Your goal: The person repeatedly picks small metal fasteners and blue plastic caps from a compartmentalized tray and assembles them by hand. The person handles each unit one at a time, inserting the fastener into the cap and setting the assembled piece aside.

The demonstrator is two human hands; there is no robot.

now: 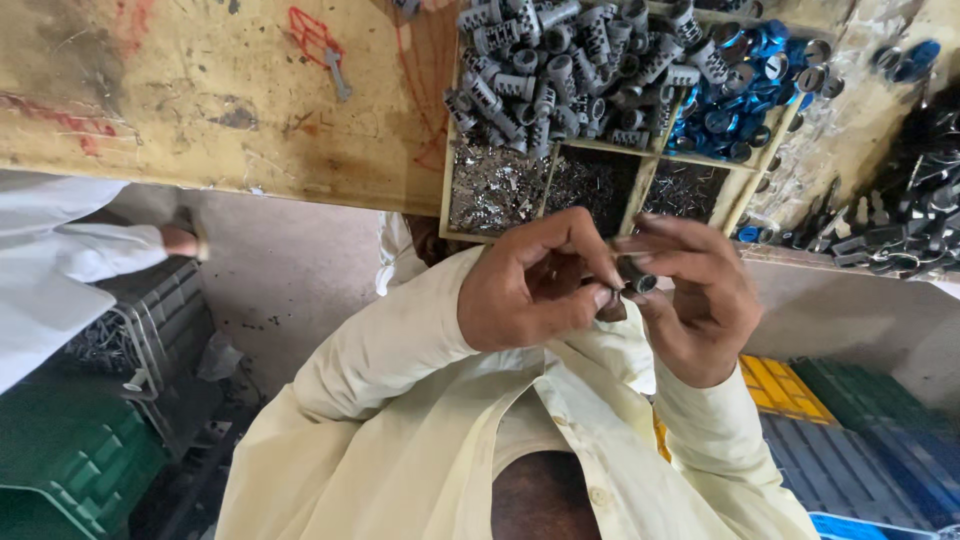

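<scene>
1. We are pinching a small grey cylindrical part (636, 279) between our two hands, just below the wooden tray (452, 150).
2. Our left hand (535, 280) is closing its fingertips on one end; our right hand (695, 300) is gripping the other, probably to steady it.
3. We are keeping it near the tray's grey plastic sleeves (560, 65), blue caps (745, 90) and metal bits (495, 190), seemingly for easy reach.

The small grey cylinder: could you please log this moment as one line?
left hand pinches small grey cylinder | right hand touches it | divided tray beyond
</scene>
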